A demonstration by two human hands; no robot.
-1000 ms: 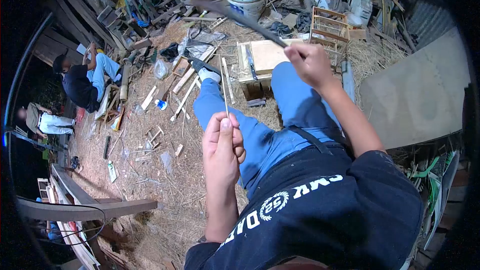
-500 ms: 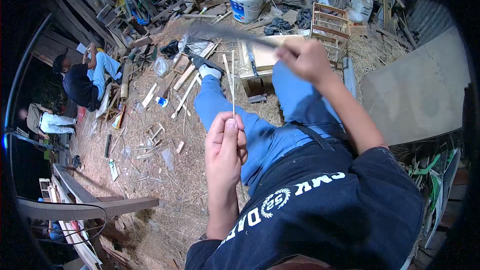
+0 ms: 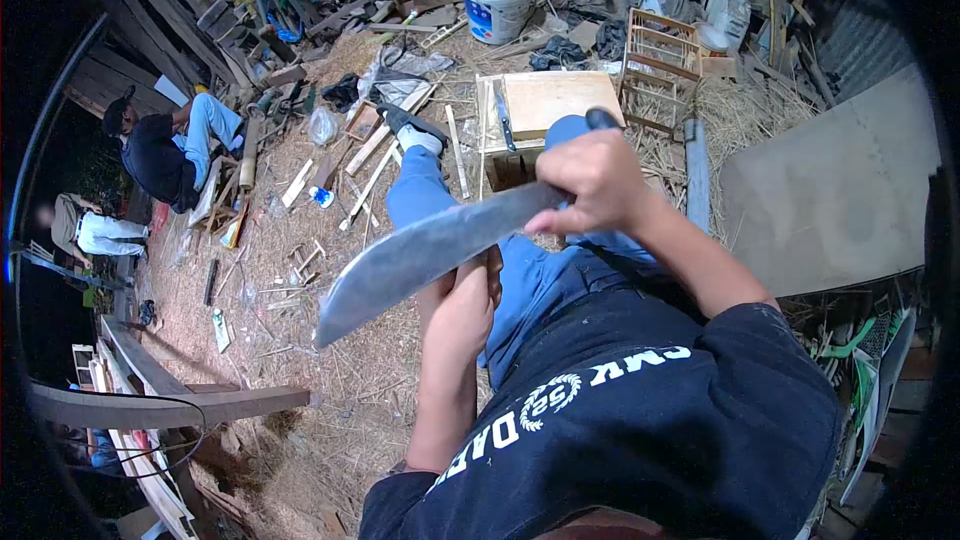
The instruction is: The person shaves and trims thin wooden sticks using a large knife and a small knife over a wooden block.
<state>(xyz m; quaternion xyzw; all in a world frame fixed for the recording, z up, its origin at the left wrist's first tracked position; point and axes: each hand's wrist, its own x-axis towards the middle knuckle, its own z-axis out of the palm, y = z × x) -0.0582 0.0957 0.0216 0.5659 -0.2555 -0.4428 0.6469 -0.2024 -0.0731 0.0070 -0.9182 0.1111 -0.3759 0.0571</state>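
Observation:
My right hand is wrapped round the handle of a machete. Its broad grey blade slants down to the left, across and in front of my left hand. The blade hides most of my left fingers, which look curled closed. A thin wooden stick rises above the blade from where my left hand is; its lower end is hidden. Beyond my knees is a pale wooden box, with a kitchen knife lying at its left side.
A white bucket stands at the back, left of a small slatted wooden rack. Wood strips and shavings litter the floor. A large board lies to the right, a beam at lower left. Two people are at far left.
The machete has swung from above my knee down and left, its blade now in front of my left hand. My left hand has tilted and is partly covered.

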